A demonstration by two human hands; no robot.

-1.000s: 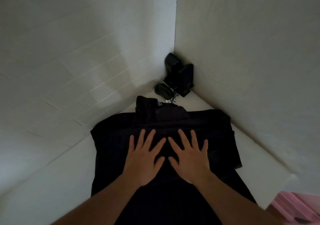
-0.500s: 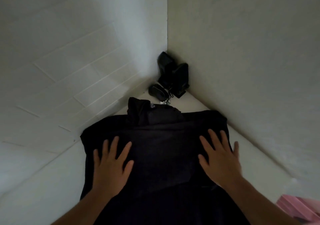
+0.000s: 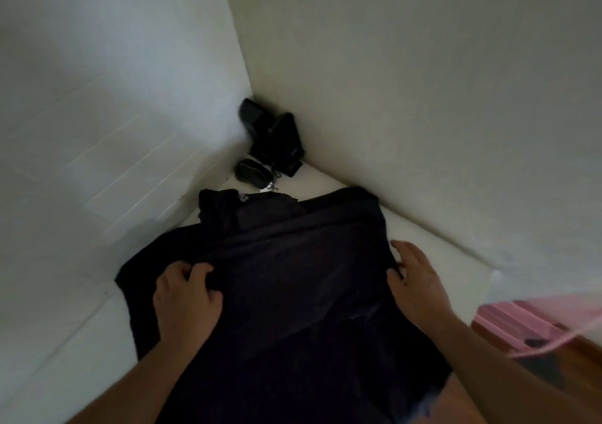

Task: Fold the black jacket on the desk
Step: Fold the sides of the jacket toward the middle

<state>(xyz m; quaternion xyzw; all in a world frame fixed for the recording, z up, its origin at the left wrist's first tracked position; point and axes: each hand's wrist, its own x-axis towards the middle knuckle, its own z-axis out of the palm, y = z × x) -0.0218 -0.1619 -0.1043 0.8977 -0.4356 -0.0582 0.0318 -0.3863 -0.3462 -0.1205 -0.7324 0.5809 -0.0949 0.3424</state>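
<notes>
Black jacket (image 3: 293, 277) spread on the white surface (image 3: 65, 358) between my hands, my left hand (image 3: 185, 296) fingers (image 3: 202, 269) clenched on a fabric fold, my right hand (image 3: 415, 285) clasping its right edge, black speakers (image 3: 273, 133) beyond my fingers

Dim, soft light brightens the left wall (image 3: 97, 114); edges bend with wide-angle distortion, and everything is slightly blurred.

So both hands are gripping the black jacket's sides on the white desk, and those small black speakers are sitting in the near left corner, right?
Not quite. In the head view the speakers stand in the far corner where the walls meet, beyond the jacket. The rest holds: left hand and right hand hold its sides on the desk.
</notes>
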